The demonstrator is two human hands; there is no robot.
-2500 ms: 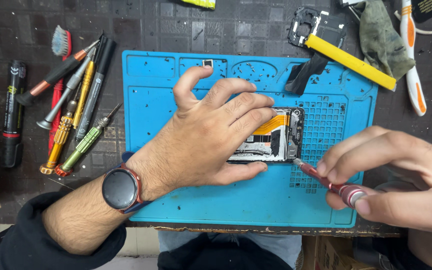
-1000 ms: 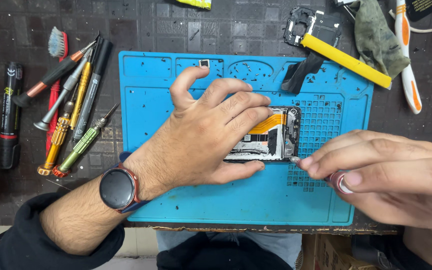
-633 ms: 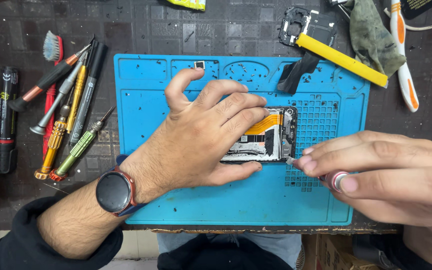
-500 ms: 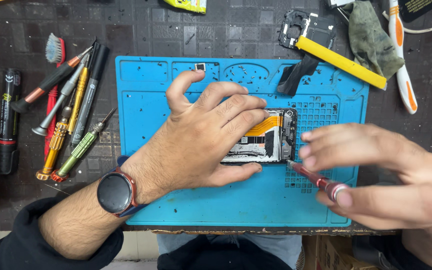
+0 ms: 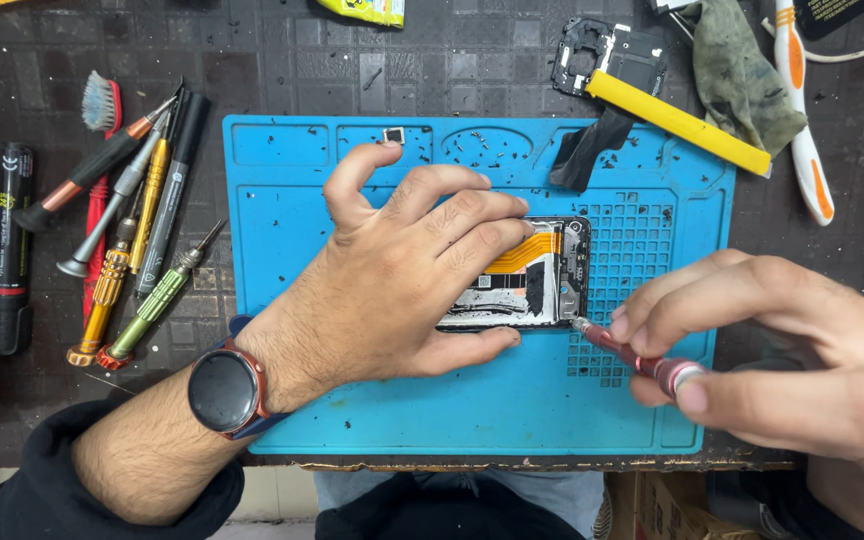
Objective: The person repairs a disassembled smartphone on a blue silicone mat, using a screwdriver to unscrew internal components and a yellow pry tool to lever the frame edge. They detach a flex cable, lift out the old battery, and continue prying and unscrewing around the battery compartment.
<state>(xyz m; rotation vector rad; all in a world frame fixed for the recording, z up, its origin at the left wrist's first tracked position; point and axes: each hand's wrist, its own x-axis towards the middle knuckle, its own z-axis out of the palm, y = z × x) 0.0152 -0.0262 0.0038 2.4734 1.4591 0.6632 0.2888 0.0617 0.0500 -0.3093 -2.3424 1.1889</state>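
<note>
An opened phone (image 5: 537, 275), back cover off w/ circuit parts and an orange flex strip exposed, is laid flat near the centre-right of a blue work mat (image 5: 292, 200). The phone's left portion is covered by the left hand (image 5: 407, 270), which is pressed down on it palm-first, fingers spread loosely across the top and thumb raised toward the mat's upper edge. A dark round watch (image 5: 224, 390) w/ a red rim is worn on that wrist, above a black sleeve (image 5: 72, 500).

A slim red-handled screwdriver (image 5: 632, 355) is pinched by the right hand (image 5: 792, 350) btwn thumb and fingertips, fingers bunched together around the shaft. The tip is set at the phone's lower-right corner; whether it sits in a screw can't be told. The handle is tilted down and to the right, over the mat's gridded area.

Small black specks are scattered over the mat. A small square part (image 5: 393, 134) is seen in a shallow recess near the top edge, and a black strip (image 5: 587, 150) is draped over the upper-right part.

Left of the mat, several tools are laid in a loose bunch on the dark bench: a black pen-like tool (image 5: 9, 250), a brush (image 5: 102, 105), a yellow driver (image 5: 117, 265), a green driver (image 5: 157, 300). Upper right, a black phone frame (image 5: 607, 45), a yellow bar (image 5: 677, 120), a grey-green rag (image 5: 742, 70) and a white-and-orange tool (image 5: 802, 110) are found beside one another.
</note>
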